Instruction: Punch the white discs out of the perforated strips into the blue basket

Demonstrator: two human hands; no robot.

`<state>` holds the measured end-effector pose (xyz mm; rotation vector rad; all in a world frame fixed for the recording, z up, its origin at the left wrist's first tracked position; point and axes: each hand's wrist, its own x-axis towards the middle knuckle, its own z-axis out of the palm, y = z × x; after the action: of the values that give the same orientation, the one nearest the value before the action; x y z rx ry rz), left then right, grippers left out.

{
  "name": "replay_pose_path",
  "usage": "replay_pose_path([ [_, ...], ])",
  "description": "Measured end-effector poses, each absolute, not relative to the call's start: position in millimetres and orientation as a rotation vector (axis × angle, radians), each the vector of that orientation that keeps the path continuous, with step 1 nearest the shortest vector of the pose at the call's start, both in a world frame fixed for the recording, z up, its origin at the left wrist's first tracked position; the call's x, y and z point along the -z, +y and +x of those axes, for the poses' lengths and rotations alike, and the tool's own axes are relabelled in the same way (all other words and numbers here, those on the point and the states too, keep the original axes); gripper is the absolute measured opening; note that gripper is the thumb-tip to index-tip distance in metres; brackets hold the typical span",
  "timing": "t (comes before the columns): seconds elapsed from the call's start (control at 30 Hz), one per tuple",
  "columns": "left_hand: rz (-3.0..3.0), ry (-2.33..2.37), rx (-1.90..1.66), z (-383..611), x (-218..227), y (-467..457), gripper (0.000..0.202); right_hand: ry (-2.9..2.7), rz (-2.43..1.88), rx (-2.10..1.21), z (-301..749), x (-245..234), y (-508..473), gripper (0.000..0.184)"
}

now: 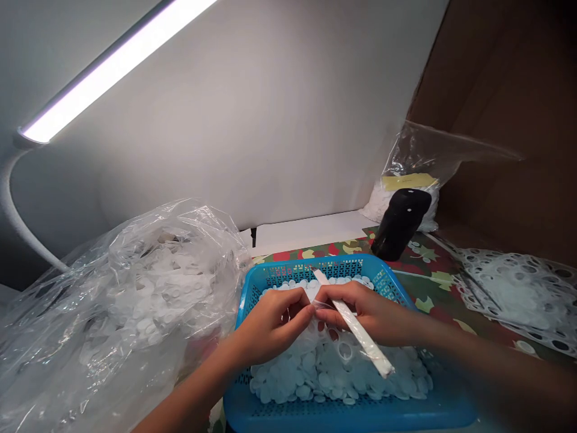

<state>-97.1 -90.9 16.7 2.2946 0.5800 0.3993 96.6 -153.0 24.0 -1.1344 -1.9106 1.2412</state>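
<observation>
Over a blue plastic basket (244, 294) full of small white translucent discs (311, 376), my two hands meet fingertip to fingertip. My left hand (274, 319) is closed, thumb and index finger pinching a thin translucent plastic piece with round holes (345, 350). The fingers of my right hand (360, 310) pinch the same piece from the other side. A slim white stick-like tool (367, 344), seemingly wrapped in tape, lies across my right hand, slanting from upper left to lower right. The fingers partly hide where the piece is gripped.
A large clear bag (180, 282) of white plastic pieces lies at left, under a lit lamp (112, 66). Behind the basket stands a black object (401, 222), before a filled clear bag (383, 201). Perforated plastic sheets (518, 294) are piled at right, near a brown panel (505, 90).
</observation>
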Motion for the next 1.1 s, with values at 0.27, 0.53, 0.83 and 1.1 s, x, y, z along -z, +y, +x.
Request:
replay_pose_path([
  [0.27,2.297,0.603,-0.376,-97,-18,-91,0.032,-1.937,-1.147,-1.227,97,-24,-152,0.02],
  [0.53,2.35,0.62,-0.35,-96,-16,-91,0.029,-2.031,-1.144,-1.159,97,-21,-152,0.019],
  [0.83,2.43,0.624,-0.257,-96,-15,-92,0.021,-2.19,-1.154,-1.016,99,-16,-153,0.017],
  [1.1,2.438,0.608,-0.235,-95,-17,-94,0.017,-2.218,-1.134,-0.997,99,-14,-151,0.015],
])
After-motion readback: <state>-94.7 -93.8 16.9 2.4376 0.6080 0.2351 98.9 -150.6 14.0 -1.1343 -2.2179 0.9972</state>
